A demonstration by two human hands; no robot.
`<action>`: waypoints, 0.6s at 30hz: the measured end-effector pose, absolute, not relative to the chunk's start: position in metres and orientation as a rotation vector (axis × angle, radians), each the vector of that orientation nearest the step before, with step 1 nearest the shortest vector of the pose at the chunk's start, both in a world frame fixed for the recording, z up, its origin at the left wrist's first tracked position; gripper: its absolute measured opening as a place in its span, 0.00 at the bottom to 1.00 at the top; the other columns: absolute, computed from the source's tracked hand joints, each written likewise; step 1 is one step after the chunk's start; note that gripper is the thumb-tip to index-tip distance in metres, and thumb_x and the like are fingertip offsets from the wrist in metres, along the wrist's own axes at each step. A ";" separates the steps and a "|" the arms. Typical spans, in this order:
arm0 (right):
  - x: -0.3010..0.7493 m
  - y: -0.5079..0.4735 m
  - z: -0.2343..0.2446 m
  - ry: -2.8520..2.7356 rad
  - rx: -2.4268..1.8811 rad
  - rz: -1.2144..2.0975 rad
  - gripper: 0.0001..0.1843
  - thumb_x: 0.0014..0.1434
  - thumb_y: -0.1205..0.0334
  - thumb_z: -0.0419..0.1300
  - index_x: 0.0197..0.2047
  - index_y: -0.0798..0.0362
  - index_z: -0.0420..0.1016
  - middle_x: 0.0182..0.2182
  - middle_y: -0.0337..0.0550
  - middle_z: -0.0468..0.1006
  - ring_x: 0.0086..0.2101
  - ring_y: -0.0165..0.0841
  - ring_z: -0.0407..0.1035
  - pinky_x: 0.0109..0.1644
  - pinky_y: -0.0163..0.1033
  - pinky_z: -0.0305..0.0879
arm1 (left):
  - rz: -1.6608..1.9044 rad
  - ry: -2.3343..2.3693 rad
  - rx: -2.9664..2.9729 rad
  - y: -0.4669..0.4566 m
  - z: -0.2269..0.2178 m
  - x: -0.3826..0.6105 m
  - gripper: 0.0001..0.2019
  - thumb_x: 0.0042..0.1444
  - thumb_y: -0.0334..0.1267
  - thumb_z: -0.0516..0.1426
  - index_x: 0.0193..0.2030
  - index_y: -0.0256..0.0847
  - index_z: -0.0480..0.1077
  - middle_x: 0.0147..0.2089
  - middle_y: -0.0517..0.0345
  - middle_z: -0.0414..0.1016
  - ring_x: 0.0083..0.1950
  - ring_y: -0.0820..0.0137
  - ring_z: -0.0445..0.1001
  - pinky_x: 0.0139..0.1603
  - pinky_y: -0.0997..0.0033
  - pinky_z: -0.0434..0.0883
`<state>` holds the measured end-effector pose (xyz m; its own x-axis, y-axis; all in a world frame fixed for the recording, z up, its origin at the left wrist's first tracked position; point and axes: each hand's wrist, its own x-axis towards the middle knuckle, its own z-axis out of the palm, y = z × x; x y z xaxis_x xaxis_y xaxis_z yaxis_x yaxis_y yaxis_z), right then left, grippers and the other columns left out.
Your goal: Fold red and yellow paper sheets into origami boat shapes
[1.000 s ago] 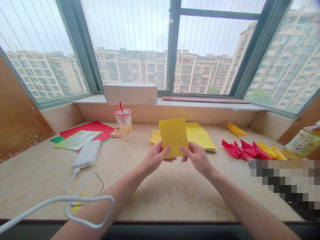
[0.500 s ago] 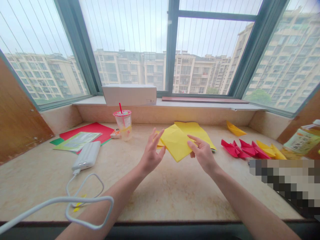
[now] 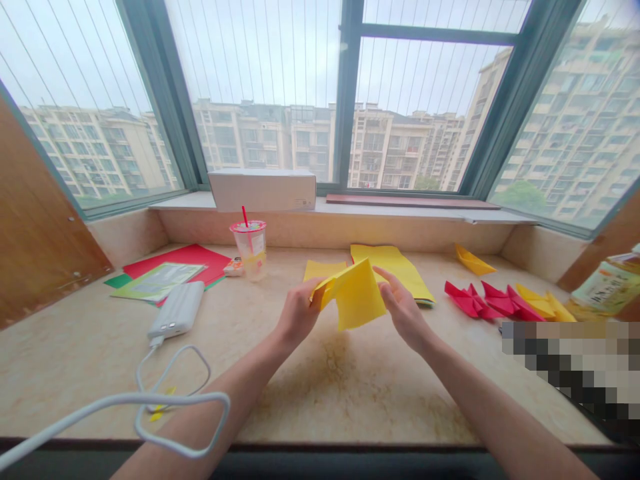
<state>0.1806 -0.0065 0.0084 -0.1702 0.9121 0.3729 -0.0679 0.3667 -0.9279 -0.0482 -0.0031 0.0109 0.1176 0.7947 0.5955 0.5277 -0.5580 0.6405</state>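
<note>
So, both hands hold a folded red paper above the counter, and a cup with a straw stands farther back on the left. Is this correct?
Not quite: the head view shows that the folded paper in the left hand and right hand, above the counter, is yellow, not red. The cup with its straw does stand farther back on the left.

Forearms (image 3: 240,383) angle inward, the left hand (image 3: 299,310) and right hand (image 3: 403,308) apart, each pinching.

Left forearm (image 3: 245,380) and right forearm (image 3: 470,388) totally bare as far as view goes, kinda slim, smooth, narrowing down to wrists (image 3: 280,338). Left grip (image 3: 299,310) and right grip (image 3: 403,308) just plain bare hands, slender fingers (image 3: 391,283), some of them partly hidden.
</note>
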 end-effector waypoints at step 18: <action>0.198 -0.001 0.021 -1.323 -0.803 1.105 0.23 0.59 0.51 0.64 0.55 0.48 0.72 0.50 0.48 0.80 0.48 0.45 0.76 0.48 0.47 0.75 | 1.361 0.875 1.234 -0.004 0.022 -0.040 0.24 0.55 0.54 0.60 0.49 0.35 0.76 0.40 0.49 0.82 0.43 0.58 0.80 0.42 0.65 0.74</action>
